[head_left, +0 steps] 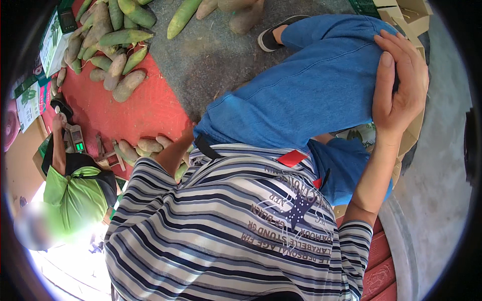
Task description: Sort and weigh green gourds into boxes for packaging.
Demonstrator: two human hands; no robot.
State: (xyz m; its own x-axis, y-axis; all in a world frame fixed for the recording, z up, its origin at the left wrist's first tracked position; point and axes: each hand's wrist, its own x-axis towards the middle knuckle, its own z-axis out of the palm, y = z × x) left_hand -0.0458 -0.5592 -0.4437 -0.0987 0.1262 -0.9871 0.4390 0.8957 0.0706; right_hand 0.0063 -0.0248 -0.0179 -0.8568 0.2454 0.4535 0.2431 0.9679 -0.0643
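My right hand (401, 83) lies against the knee of my blue trousers (296, 95), its fingers stretched out and holding nothing. My left forearm (175, 151) runs down beside my hip, and the hand at its end is hidden behind my thigh. Several long root vegetables, partly brown with soil, lie close to that forearm (149, 145). A bigger heap of green and brown radish-like vegetables (113, 42) covers the upper left of the floor. More of them, including a long green one (183, 17), lie near the top edge, left of my dark shoe (271, 40).
A co-worker in a lime green shirt (75, 193) is at the left, one arm toward a small scale with a lit display (78, 138). Printed cartons (55, 42) stand along the left. Red matting (135, 108) meets dark grey carpet (201, 65). Cardboard (411, 30) is beyond my knee.
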